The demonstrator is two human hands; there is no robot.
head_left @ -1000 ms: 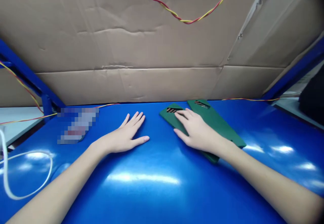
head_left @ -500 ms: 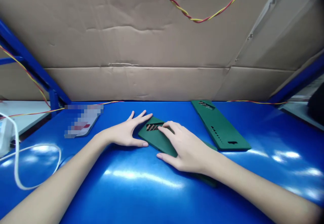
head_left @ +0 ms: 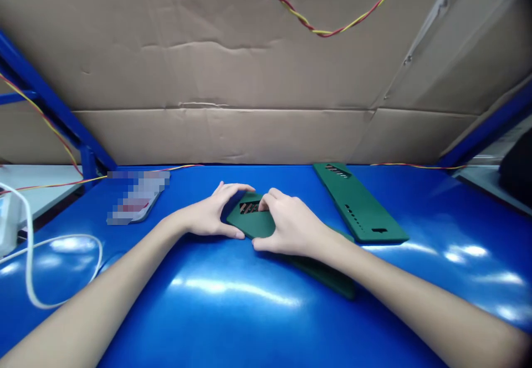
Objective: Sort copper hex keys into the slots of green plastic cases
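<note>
A long green plastic panel (head_left: 251, 225) lies slantwise on the blue tabletop, its slotted opening at the far left end. My left hand (head_left: 211, 211) curves around that end, thumb on the near edge and fingers at the far corner. My right hand (head_left: 291, 224) grips the same panel across its width, fingertips by the slots and thumb on the near edge. The hand and forearm hide the panel's middle. A second green panel (head_left: 361, 207) lies to the right, with slots, a row of small holes and a cutout; no hand touches it.
A flat, partly pixelated item (head_left: 143, 199) with a red patch lies at the left. A white cable (head_left: 29, 262) loops near the left edge. Cardboard (head_left: 249, 80) stands behind the blue tabletop (head_left: 208, 323), and a twisted red-yellow wire (head_left: 324, 33) hangs in front of it.
The fingers of my left hand have curled in around the panel's end. My right hand has moved slightly left and up, closing on the panel's edges.
</note>
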